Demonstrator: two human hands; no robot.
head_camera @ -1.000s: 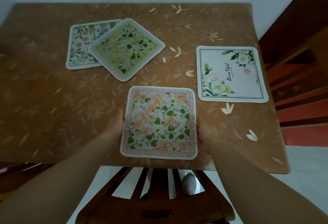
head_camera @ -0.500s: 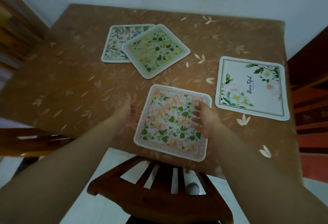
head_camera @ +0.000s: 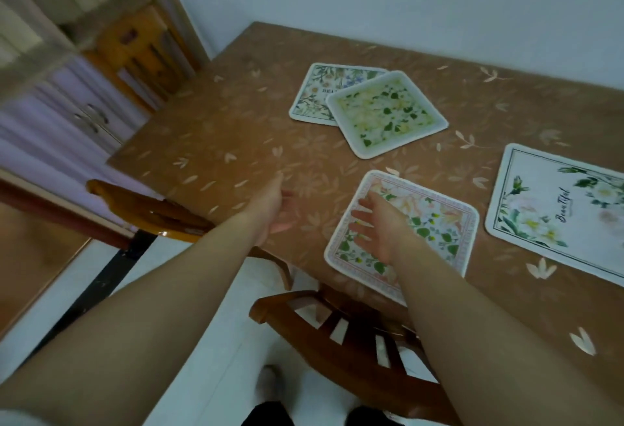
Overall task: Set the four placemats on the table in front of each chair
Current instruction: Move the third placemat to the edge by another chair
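Observation:
A pink-bordered floral placemat [head_camera: 435,223] lies flat at the table's near edge, in front of a wooden chair [head_camera: 341,321]. My right hand [head_camera: 380,224] hovers open over its left part, fingers spread. My left hand [head_camera: 273,209] is open above the bare tablecloth to the left of it. A yellow-green placemat [head_camera: 385,115] lies tilted farther back, overlapping a white placemat with blue flowers [head_camera: 314,94]. A white placemat with "Beautiful" lettering [head_camera: 560,209] lies at the right.
The table [head_camera: 219,142] has a brown leaf-patterned cloth. A second chair [head_camera: 148,213] stands at its left side, a third [head_camera: 141,54] at the far left corner. A pale cabinet [head_camera: 67,115] lines the left wall.
Both hands have let go of the pink-bordered placemat, which now lies on the table. My view has swung left and the hands have drifted left and opened.

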